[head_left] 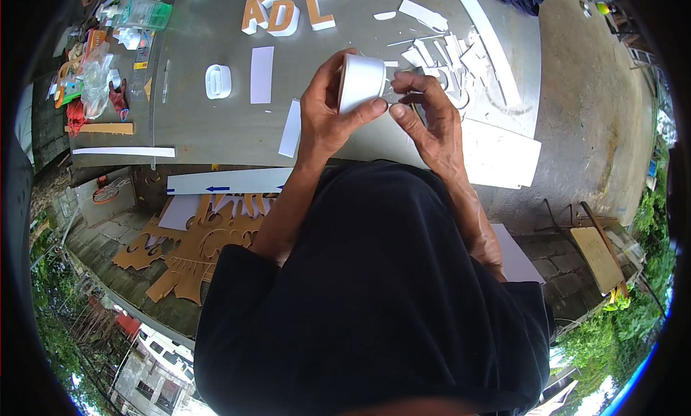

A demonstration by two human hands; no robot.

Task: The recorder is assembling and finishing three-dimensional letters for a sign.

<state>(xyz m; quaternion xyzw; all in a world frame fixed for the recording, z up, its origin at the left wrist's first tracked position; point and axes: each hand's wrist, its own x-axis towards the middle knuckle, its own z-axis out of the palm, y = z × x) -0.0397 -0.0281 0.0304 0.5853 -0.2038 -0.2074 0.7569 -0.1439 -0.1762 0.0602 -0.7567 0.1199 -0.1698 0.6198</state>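
Observation:
Above the table's near edge, my left hand (331,110) is wrapped round a white piece with a curved side wall (362,83). A brown edge shows on its left, as on the brown-faced letters; which shape it is cannot be seen. The left thumb presses along its lower side. Close by on the right is my right hand (435,121), its fingers curled toward the thumb just beside the white wall. Something small and thin seems to be between them, too small to make out.
Brown-faced letters with white sides (283,18) stand at the far side. White offcuts (446,56) lie right, near a long white strip (497,49). A small white oval piece (218,81) and a white rectangle (262,75) lie left. Bottles and tools crowd the far left; brown cut-out sheets (205,243) lie below.

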